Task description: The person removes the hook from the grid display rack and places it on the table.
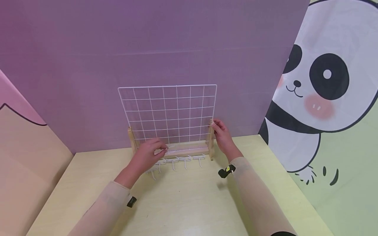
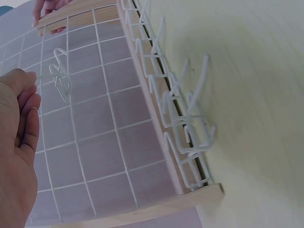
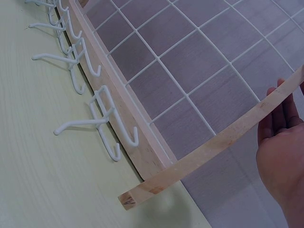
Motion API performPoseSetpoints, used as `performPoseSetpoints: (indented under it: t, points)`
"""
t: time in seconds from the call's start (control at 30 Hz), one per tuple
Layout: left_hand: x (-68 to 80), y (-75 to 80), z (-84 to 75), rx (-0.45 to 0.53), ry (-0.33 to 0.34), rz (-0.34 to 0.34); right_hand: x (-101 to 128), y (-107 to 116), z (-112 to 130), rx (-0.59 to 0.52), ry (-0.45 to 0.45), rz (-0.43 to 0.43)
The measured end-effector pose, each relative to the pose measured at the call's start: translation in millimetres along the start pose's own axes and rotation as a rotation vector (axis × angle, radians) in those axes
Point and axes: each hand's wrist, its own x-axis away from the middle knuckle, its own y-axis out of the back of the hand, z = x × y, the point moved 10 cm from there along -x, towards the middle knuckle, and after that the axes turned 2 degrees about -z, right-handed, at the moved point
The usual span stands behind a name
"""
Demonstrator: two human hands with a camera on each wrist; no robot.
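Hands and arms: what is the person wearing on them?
Both hands, left and right, are bare. Thin, see-through beige sleeves cover both arms to the wrists. Small black devices sit at each wrist; the right one has a yellow spot.

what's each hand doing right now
Left hand: pinches a white hook by the grid.
Right hand: grips the stand's right post.

White coated-wire grid (image 1: pixel 168 113), pale raw-wood stand (image 3: pixel 209 152), glossy white wire hooks (image 2: pixel 187 123) at 6 o'clock, smooth matt tabletop (image 1: pixel 183 203)
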Motion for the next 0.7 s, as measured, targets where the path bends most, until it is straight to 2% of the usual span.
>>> performPoseSetpoints:
  t: [0.27,0.7]
  points:
    - [9.8,-11.2,10.9,0.009,0.029,0.028,-1.9,0.4,0.0,-0.027,0.018,-0.01]
    - [25.5,-27.2,23.9,0.03,0.067,0.053,0.1,0.9,0.7,-0.002,0.006,-0.004]
